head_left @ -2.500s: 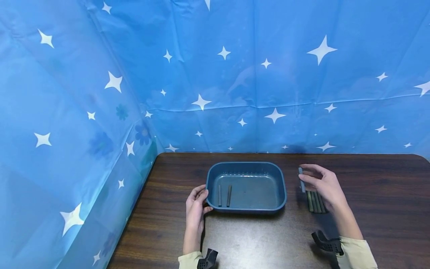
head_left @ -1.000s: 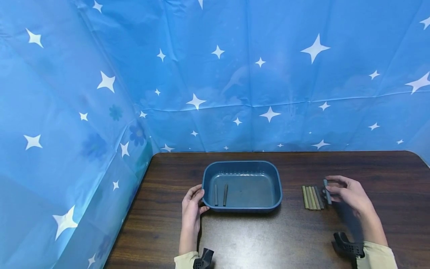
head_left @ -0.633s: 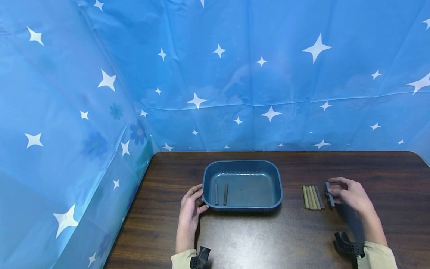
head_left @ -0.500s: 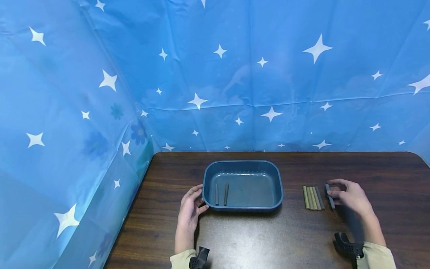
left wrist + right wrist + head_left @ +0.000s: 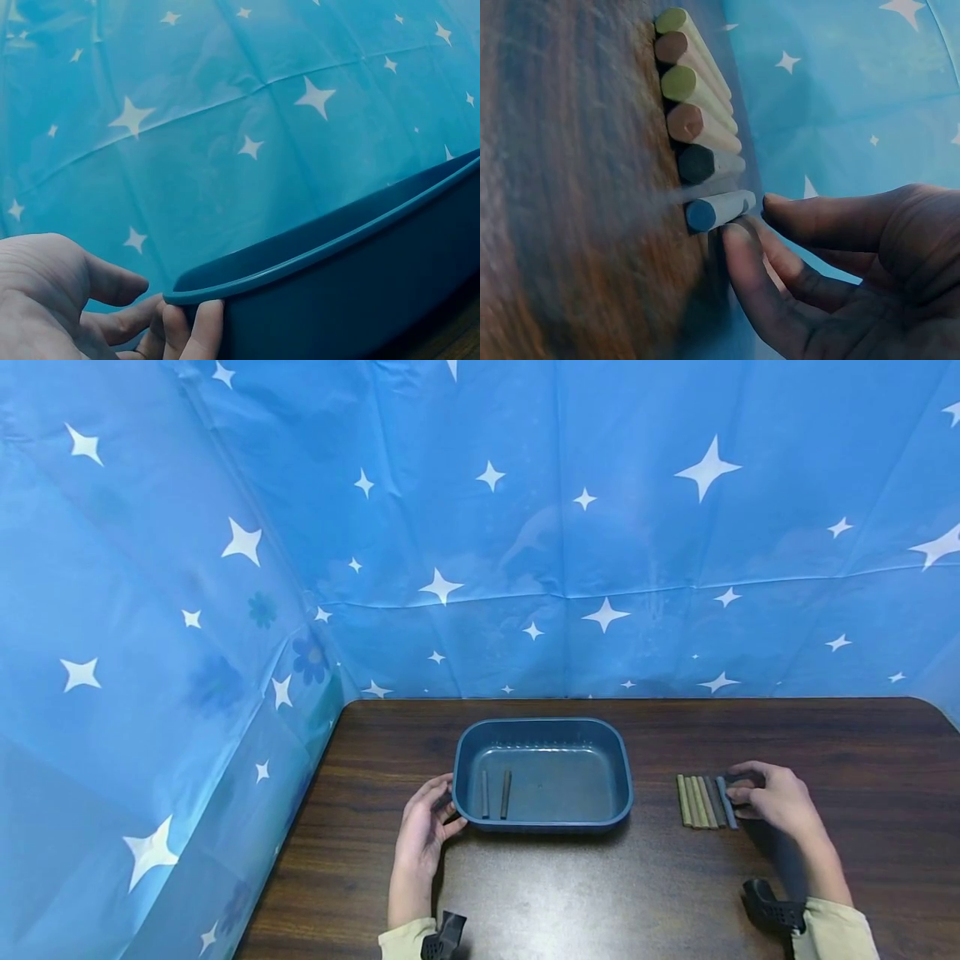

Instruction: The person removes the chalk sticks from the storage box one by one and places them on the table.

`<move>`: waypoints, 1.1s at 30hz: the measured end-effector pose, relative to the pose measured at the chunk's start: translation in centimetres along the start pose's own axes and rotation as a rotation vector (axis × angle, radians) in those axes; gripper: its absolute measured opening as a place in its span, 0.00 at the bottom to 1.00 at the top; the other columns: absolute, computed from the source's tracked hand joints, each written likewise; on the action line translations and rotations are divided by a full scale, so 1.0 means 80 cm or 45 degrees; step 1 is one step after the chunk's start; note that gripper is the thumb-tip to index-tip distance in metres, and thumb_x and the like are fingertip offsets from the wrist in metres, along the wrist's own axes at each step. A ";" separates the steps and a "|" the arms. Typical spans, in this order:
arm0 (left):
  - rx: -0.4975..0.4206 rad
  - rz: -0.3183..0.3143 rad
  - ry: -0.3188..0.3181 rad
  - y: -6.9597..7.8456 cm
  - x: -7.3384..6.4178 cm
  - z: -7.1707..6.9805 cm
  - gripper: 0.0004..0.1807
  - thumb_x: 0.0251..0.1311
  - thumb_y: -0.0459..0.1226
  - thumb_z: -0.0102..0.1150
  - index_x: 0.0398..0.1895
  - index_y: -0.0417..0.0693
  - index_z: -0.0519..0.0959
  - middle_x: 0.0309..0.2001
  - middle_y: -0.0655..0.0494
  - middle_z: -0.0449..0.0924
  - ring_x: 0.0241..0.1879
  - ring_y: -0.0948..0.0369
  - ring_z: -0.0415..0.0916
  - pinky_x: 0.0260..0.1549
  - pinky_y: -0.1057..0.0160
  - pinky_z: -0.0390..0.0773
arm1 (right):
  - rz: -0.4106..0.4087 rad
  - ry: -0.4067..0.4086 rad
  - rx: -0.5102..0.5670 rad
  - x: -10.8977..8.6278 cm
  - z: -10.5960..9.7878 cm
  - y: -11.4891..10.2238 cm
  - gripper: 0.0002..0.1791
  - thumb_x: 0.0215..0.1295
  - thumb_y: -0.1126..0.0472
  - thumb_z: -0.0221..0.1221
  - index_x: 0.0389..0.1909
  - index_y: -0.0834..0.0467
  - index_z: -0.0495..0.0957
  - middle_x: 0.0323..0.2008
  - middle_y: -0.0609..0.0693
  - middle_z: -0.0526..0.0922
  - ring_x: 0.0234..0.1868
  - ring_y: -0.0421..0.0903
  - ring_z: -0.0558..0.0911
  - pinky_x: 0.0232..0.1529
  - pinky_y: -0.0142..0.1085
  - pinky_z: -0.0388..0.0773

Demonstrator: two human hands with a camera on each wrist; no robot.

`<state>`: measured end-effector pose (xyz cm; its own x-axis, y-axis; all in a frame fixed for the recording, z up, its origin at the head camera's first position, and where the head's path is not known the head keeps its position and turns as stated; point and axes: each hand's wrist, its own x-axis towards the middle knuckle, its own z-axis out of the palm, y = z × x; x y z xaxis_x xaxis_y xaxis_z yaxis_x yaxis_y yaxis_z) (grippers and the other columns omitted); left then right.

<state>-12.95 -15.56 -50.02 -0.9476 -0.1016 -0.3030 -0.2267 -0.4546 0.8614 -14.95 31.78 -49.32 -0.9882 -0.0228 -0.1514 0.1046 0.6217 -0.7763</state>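
Note:
A row of short sticks [image 5: 697, 802], chalk-like with blunt ends, lies on the table to the right. At its right end is a blue stick [image 5: 720, 210], beside a dark one [image 5: 705, 165]. My right hand [image 5: 780, 797] is at this blue stick, fingertips against its right side and the thumb near its far end, not wrapped round it. My left hand [image 5: 423, 827] touches the left end of a blue plastic tub [image 5: 543, 828]. In the left wrist view its fingertips [image 5: 206, 326] rest on the outer wall under the rim, and another finger stands off it.
Two sticks, one grey [image 5: 484, 795] and one dark brown [image 5: 506, 795], lie apart in the tub's left part. The dark wood table [image 5: 570, 893] meets a blue, star-printed sheet [image 5: 525, 527] at its back edge.
My right hand first carried the blue stick from near the tub to the row's right. It has since moved left, laying it against the row, and the fingers have loosened. The left hand stays at the tub.

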 end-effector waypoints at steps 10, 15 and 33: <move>-0.018 -0.005 0.012 -0.003 0.004 0.000 0.11 0.78 0.33 0.47 0.48 0.40 0.80 0.37 0.55 0.76 0.31 0.64 0.76 0.28 0.65 0.84 | 0.025 0.022 -0.010 0.002 0.004 -0.001 0.17 0.71 0.75 0.55 0.57 0.80 0.72 0.34 0.61 0.85 0.32 0.49 0.86 0.31 0.41 0.87; -0.020 -0.013 0.017 -0.003 0.005 0.000 0.11 0.78 0.33 0.46 0.47 0.40 0.80 0.37 0.54 0.76 0.31 0.64 0.76 0.28 0.65 0.84 | 0.002 0.053 0.013 0.000 0.003 -0.002 0.16 0.74 0.74 0.53 0.57 0.80 0.72 0.35 0.64 0.85 0.31 0.50 0.87 0.31 0.40 0.86; -0.032 -0.021 0.002 0.000 0.000 0.000 0.09 0.76 0.33 0.51 0.47 0.41 0.80 0.36 0.55 0.79 0.32 0.64 0.78 0.29 0.65 0.85 | -0.182 0.168 0.185 -0.012 0.016 -0.089 0.22 0.82 0.58 0.51 0.58 0.74 0.76 0.41 0.64 0.86 0.34 0.41 0.87 0.35 0.38 0.87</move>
<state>-12.98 -15.55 -50.00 -0.9433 -0.0956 -0.3178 -0.2366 -0.4780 0.8459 -14.65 26.41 -44.42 -0.9992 0.0061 0.0401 -0.0317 0.4997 -0.8656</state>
